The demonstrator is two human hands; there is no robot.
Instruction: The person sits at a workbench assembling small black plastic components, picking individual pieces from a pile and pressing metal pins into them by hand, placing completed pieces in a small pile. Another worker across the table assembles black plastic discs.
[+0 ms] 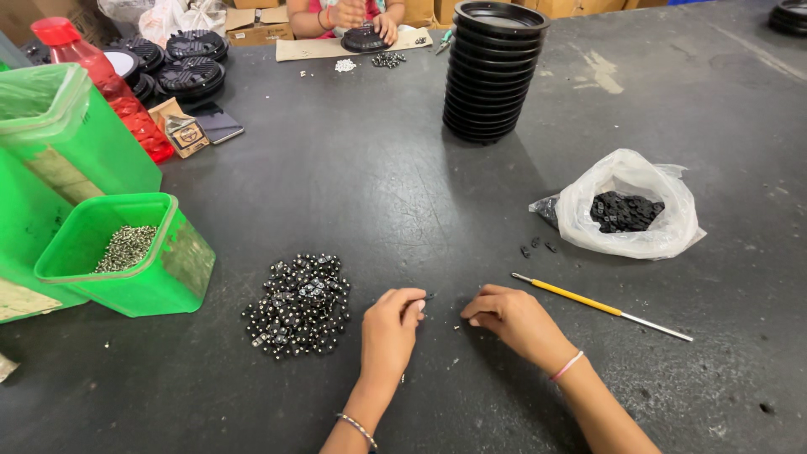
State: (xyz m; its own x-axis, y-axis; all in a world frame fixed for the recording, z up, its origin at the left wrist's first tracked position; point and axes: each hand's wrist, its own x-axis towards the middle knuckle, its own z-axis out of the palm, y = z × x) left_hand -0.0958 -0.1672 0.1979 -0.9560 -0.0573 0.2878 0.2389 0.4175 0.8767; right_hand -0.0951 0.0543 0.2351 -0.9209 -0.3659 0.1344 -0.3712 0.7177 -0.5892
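Left hand (pixel 391 324), at 6 o'clock on the black table (pixel 378 168): I see it curled nearly shut, thumb and forefinger pinching a tiny dark part (pixel 429 297) at its tip; the piece is too small for me to make out its shape. Reading from 9 o'clock across: a green tub (pixel 168 269) holds small silvery metal bits (pixel 126 246), with a taller green bin (pixel 59 126) and a red bottle (pixel 109 88) behind it at 10 o'clock. Just left of the left hand lies a heap of small black-and-silver parts (pixel 298 304), apart from the fingers. Right hand (pixel 513 319): loosely curled, fingertips down on the table just beside the left; I cannot tell whether it holds anything. At 3 o'clock of that hand rests a thin yellow-handled tool (pixel 593 304), untouched. Beyond, at 2 o'clock, an open clear bag (pixel 656 227) holds black pieces (pixel 626 210), with a few loose black pieces (pixel 536 246) beside it. At 12 o'clock stands a stack of black round lids (pixel 494 71); farther back another person's hands (pixel 370 21) work on a similar lid.

I judge the pinched part light, rigid and easily dropped: best taken by its sides between two fingertips, with little force. The heap would scatter if nudged.
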